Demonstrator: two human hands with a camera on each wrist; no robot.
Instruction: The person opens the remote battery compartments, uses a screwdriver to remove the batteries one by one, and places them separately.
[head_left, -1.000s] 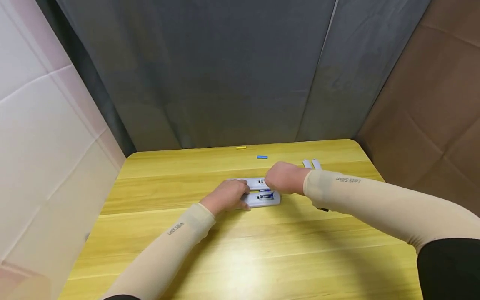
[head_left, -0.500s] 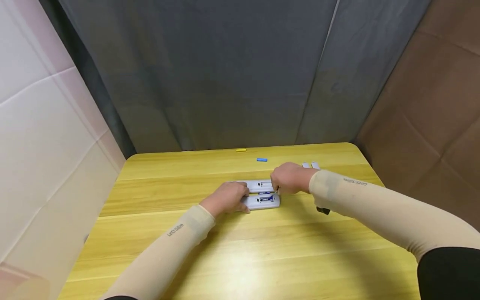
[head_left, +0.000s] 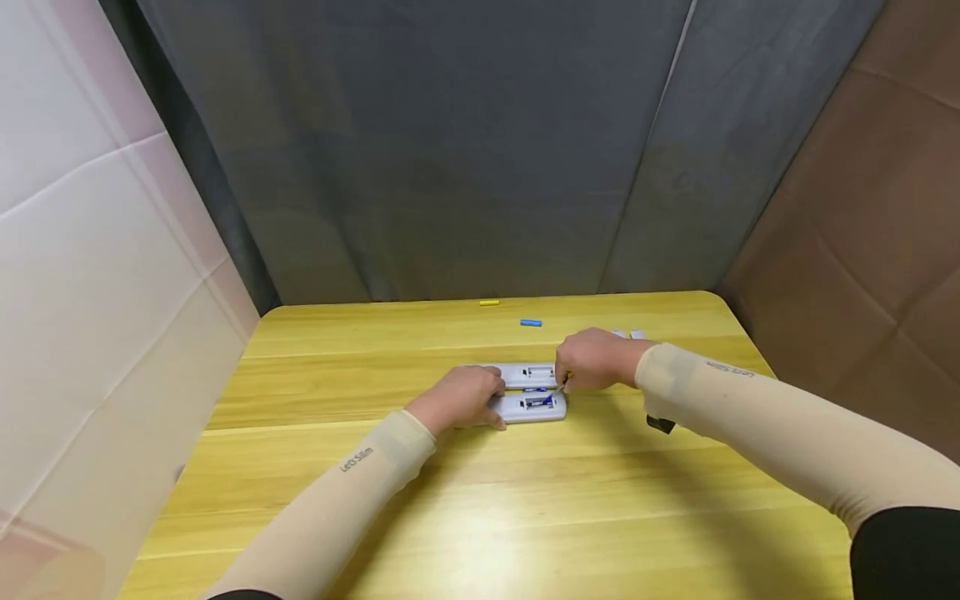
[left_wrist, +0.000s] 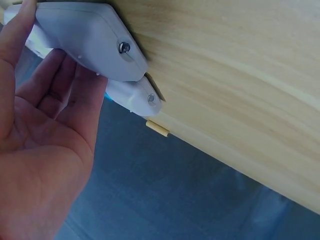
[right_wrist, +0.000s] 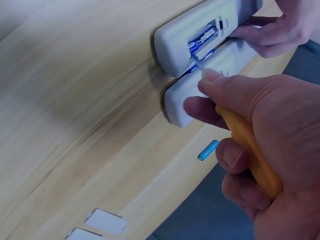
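Observation:
Two white remotes lie side by side, backs up, with their battery bays uncovered: a far remote (head_left: 525, 374) (right_wrist: 200, 100) and a near remote (head_left: 534, 407) (right_wrist: 200, 35). A blue battery (right_wrist: 202, 38) sits in the near one. My left hand (head_left: 460, 397) (left_wrist: 45, 125) grips the left ends of both remotes. My right hand (head_left: 594, 358) (right_wrist: 260, 150) holds an orange-handled screwdriver (right_wrist: 250, 150). Its thin tip reaches the near remote's bay.
A loose blue battery (head_left: 531, 322) (right_wrist: 208, 149) and a yellow battery (head_left: 489, 302) (left_wrist: 157, 128) lie near the far edge of the yellow wooden table (head_left: 525, 500). Two white battery covers (right_wrist: 105, 221) lie behind my right hand. Grey curtain behind, walls at both sides.
My right hand has slid a little to the right, uncovering the far remote's bay, and the tool tip now points at the near remote. The left hand has stayed put.

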